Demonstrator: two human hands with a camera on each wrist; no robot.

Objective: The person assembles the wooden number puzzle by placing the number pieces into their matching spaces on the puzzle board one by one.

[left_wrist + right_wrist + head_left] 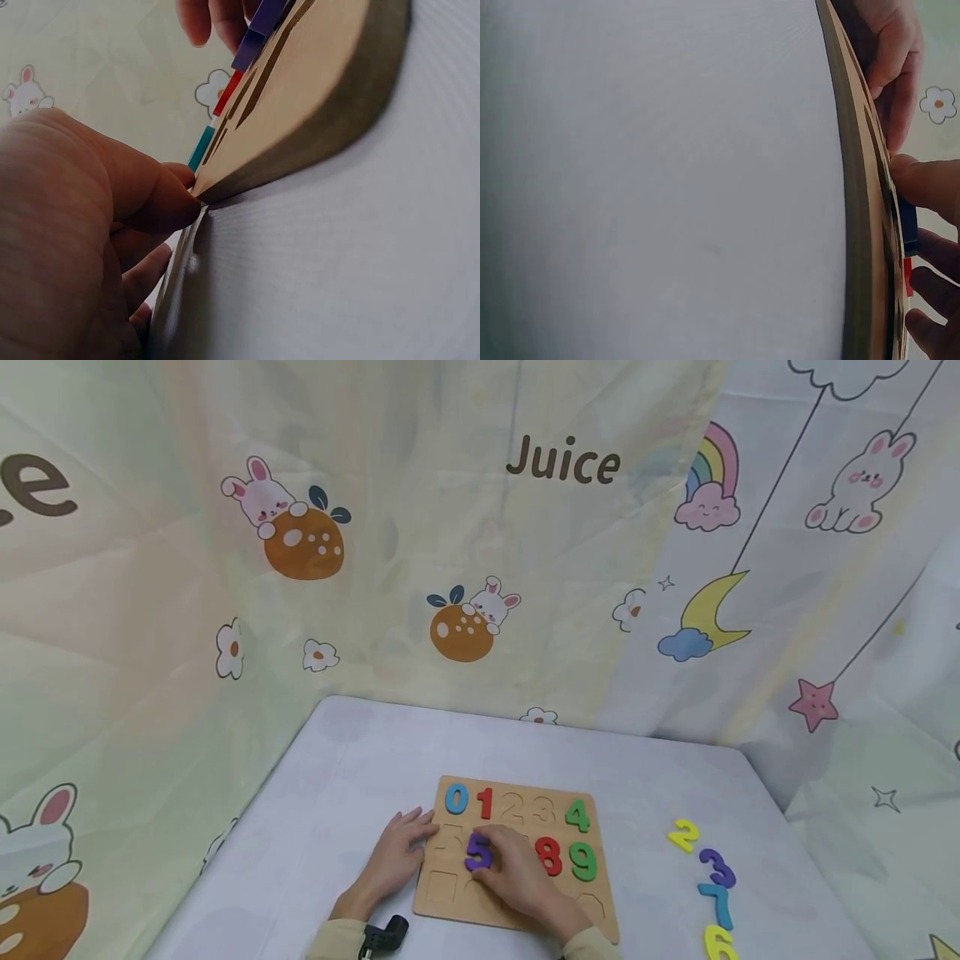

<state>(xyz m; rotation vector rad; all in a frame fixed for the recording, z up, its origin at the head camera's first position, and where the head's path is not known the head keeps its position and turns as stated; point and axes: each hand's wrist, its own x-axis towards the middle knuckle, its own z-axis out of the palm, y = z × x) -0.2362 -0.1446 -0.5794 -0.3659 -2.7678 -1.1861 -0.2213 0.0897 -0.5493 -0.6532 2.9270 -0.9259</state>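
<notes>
My right hand (519, 875) pinches a purple number 5 (477, 853) between thumb and fingers, over the middle row of a wooden number board (450, 907). At the board's left edge my left hand (390, 862) rests with relaxed fingers, the fingertips touching the edge. The outlined 5 recess (448, 838) lies just left of the purple piece. Blue 0 (456, 798), red 1 (485, 803), green 4 (577, 815), red 8 (549, 857) and green 9 (582, 862) sit on the board. Outlines of 2 and 3 show bare wood. My right hand covers part of the middle and bottom rows.
Right of the board lie a yellow 2 (683, 836), a purple 3 (717, 868), a blue 7 (717, 905) and a yellow 6 (720, 942) on the white table (375, 743). Printed curtains (390, 527) hang behind the table and at its sides.
</notes>
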